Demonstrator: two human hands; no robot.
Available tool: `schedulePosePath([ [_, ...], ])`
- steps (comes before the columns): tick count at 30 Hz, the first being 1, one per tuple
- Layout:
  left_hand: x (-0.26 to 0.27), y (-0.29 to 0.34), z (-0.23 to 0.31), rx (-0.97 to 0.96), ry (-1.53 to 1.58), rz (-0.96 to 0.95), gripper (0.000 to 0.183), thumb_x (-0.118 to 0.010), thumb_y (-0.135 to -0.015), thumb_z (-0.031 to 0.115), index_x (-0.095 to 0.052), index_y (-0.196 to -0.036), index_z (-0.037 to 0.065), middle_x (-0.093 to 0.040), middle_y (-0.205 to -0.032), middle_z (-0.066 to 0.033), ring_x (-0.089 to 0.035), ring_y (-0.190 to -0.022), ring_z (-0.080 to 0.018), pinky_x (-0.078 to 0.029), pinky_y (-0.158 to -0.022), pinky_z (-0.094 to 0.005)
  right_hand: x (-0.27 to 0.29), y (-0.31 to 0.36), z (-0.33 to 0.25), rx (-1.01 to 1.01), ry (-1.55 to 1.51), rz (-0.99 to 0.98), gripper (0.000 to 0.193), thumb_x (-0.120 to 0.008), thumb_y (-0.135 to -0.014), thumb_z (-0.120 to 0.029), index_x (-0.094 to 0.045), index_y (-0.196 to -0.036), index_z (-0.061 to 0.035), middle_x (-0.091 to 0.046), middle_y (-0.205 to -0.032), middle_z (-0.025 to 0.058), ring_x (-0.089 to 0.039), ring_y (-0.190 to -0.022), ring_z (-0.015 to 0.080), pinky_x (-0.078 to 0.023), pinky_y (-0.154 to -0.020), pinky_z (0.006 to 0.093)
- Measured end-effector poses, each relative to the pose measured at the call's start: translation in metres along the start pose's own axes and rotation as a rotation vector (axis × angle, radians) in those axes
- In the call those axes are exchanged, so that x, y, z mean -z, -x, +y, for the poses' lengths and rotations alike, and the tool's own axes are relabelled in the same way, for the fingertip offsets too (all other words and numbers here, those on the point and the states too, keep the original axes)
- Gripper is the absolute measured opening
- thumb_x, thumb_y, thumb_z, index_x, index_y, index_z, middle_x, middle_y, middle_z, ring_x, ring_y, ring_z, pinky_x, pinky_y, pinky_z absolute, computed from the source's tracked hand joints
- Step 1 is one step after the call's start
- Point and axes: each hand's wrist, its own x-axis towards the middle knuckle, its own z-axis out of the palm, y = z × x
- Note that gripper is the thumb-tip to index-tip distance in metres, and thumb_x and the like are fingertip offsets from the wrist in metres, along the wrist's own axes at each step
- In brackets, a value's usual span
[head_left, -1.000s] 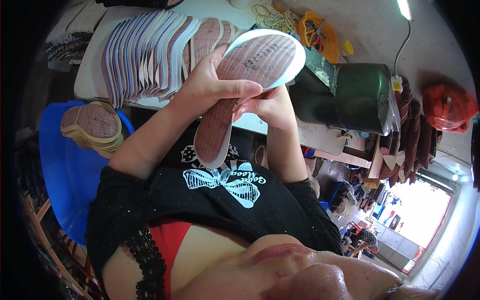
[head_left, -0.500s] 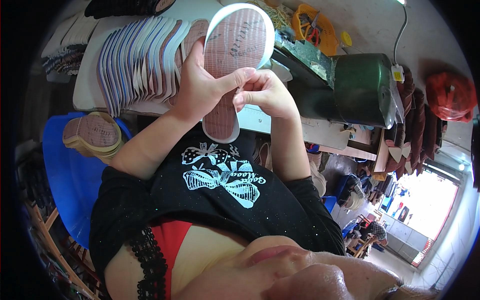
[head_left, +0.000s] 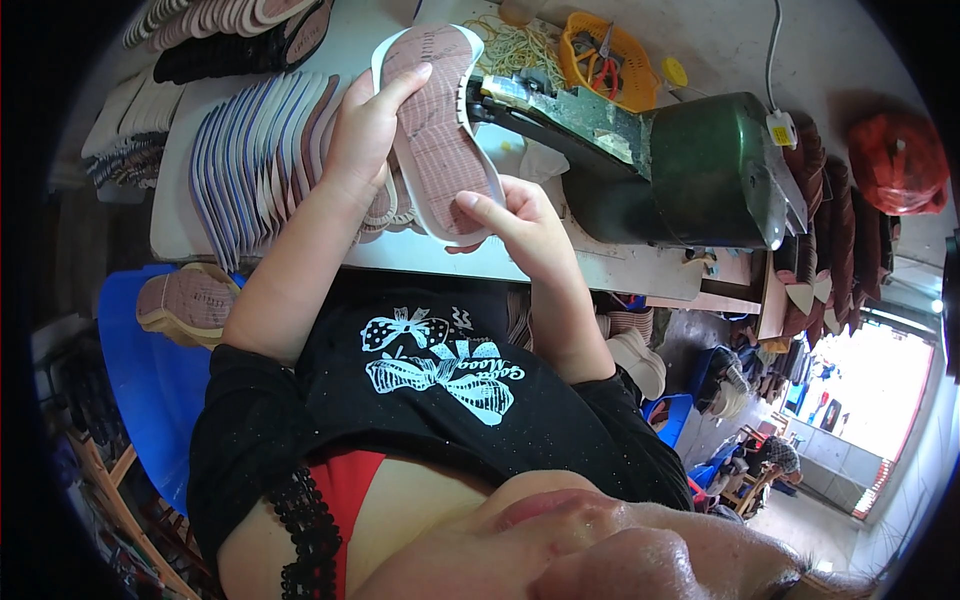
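Observation:
A shoe insole (head_left: 440, 130) with a brownish-pink striped face and white rim is raised over the table, tilted lengthwise. My left hand (head_left: 365, 125) is closed on its upper left edge, thumb across the face. My right hand (head_left: 520, 225) grips the lower end, thumb on the face and fingers underneath. The insole's right edge is beside the end of the green sewing machine (head_left: 710, 165); whether they touch I cannot tell. Left of my hands, a long row of white-and-blue-edged insoles (head_left: 250, 150) leans on the table, with more pieces partly hidden behind my left wrist.
A white table (head_left: 630, 275) runs in front of me. At the back, a yellow basket (head_left: 645, 85) holds red-handled scissors (head_left: 605, 75) beside tangled cord (head_left: 520, 50). To the left stands a blue chair (head_left: 145, 370) bearing stacked insoles (head_left: 190, 300). A red bag (head_left: 900, 160) hangs at right.
The insole has turned and moved toward the machine. My right hand has shifted from pinching at its middle edge to gripping its lower end. My left hand has moved slightly left.

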Motion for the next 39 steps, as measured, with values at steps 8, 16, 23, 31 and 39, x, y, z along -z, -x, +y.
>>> schedulePosePath([
  [8,-0.016,-0.048,-0.033,-0.130,-0.323,-0.146,0.035,-0.074,-0.082,0.024,-0.068,-0.101,-0.005,-0.069,-0.094,-0.0109,-0.065,-0.084,-0.0171,-0.051,-0.080,-0.0300,0.008,0.002,0.001,0.112,-0.128,0.239,0.027,-0.062,-0.093,-0.025,-0.064,-0.097,0.0024,-0.069,-0.081,0.0114,-0.067,-0.061,0.0161,-0.055,-0.054,0.0266],
  [16,-0.027,-0.076,-0.054,-0.272,-0.617,-0.020,0.049,-0.078,-0.074,0.041,-0.070,-0.095,-0.002,-0.066,-0.098,-0.0186,-0.066,-0.089,-0.0279,-0.050,-0.084,-0.0368,0.004,0.002,0.014,0.147,-0.314,0.280,0.026,-0.060,-0.093,-0.021,-0.063,-0.102,0.0041,-0.070,-0.083,0.0162,-0.069,-0.063,0.0199,-0.056,-0.055,0.0298],
  [23,-0.020,-0.114,-0.051,-0.179,-0.571,-0.116,0.055,-0.077,-0.075,0.045,-0.069,-0.092,-0.006,-0.071,-0.085,-0.0185,-0.069,-0.077,-0.0273,-0.053,-0.077,-0.0366,-0.010,-0.030,0.015,0.238,-0.408,0.389,0.033,-0.055,-0.095,-0.024,-0.062,-0.104,0.0066,-0.070,-0.088,0.0205,-0.071,-0.073,0.0256,-0.056,-0.068,0.0357],
  [31,-0.029,-0.151,0.007,-1.028,-1.334,-0.306,0.051,-0.072,-0.081,0.048,-0.070,-0.111,0.007,-0.061,-0.125,-0.0208,-0.047,-0.129,-0.0333,-0.037,-0.106,-0.0419,-0.015,-0.067,-0.001,0.301,-0.522,0.422,0.034,-0.052,-0.095,-0.022,-0.059,-0.108,0.0081,-0.070,-0.091,0.0213,-0.071,-0.078,0.0265,-0.057,-0.071,0.0366],
  [39,-0.058,-0.165,0.043,0.186,-1.352,-1.342,0.037,-0.074,-0.083,0.037,-0.069,-0.096,0.003,-0.067,-0.090,-0.0053,-0.060,-0.087,-0.0122,-0.048,-0.078,-0.0280,-0.002,-0.071,-0.009,0.278,-0.446,0.367,0.038,-0.050,-0.099,-0.026,-0.056,-0.114,0.0080,-0.069,-0.096,0.0230,-0.071,-0.079,0.0258,-0.058,-0.070,0.0338],
])
